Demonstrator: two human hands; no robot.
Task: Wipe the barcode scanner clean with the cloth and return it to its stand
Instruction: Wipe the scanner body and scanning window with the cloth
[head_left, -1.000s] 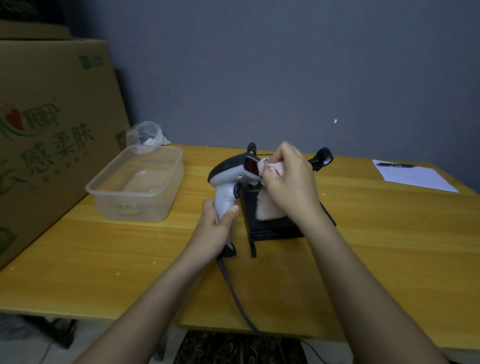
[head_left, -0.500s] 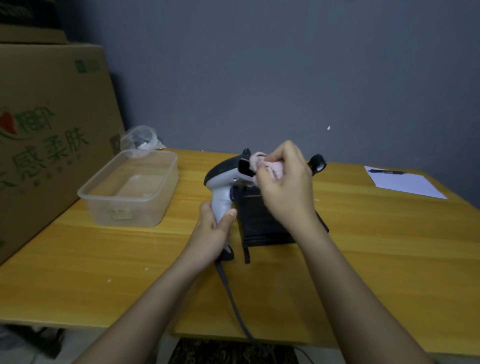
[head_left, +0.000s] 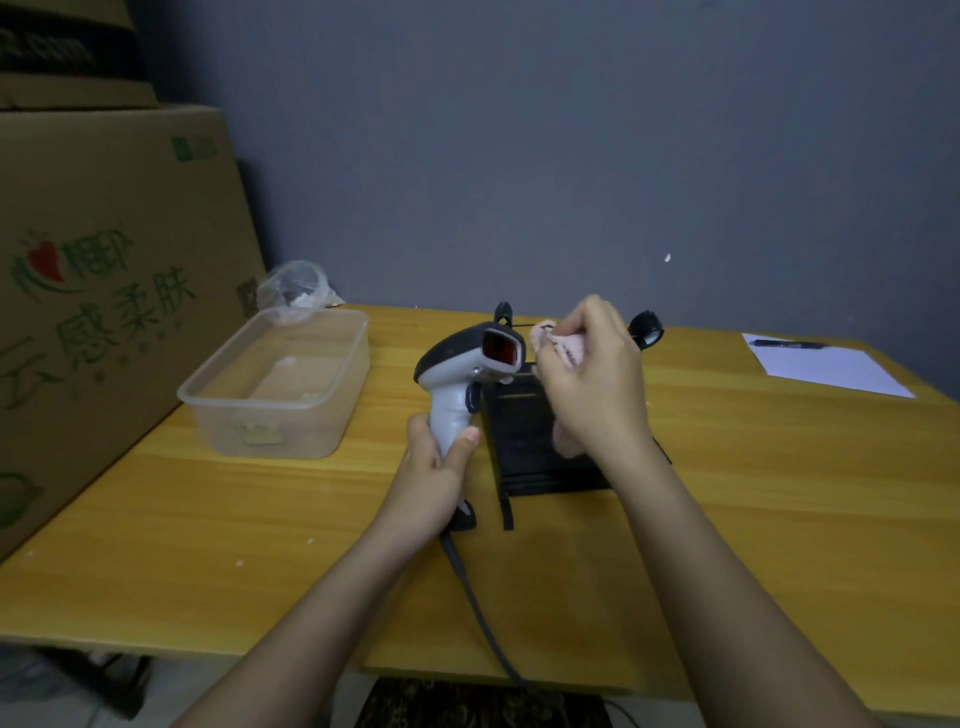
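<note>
The grey-and-black barcode scanner (head_left: 462, 364) stands upright above the middle of the table, its red window facing right. My left hand (head_left: 434, 470) grips its handle from below. A dark cable (head_left: 478, 608) trails from the handle toward the table's near edge. My right hand (head_left: 592, 384) holds a bunched pink cloth (head_left: 558, 345) just right of the window, a small gap between them. The black stand (head_left: 530, 447) sits on the table behind both hands, its ring-shaped holder (head_left: 645, 328) rising at the back right.
A clear plastic tub (head_left: 275, 384) sits left of the scanner, with a crumpled plastic bag (head_left: 296, 288) behind it. A large printed cardboard box (head_left: 98, 291) fills the left side. White paper (head_left: 826, 364) with a pen (head_left: 787, 343) lies at the far right corner.
My right hand and the cloth have drawn back to the right off the scanner's window, which now shows red. The scanner head has turned slightly toward the camera.
</note>
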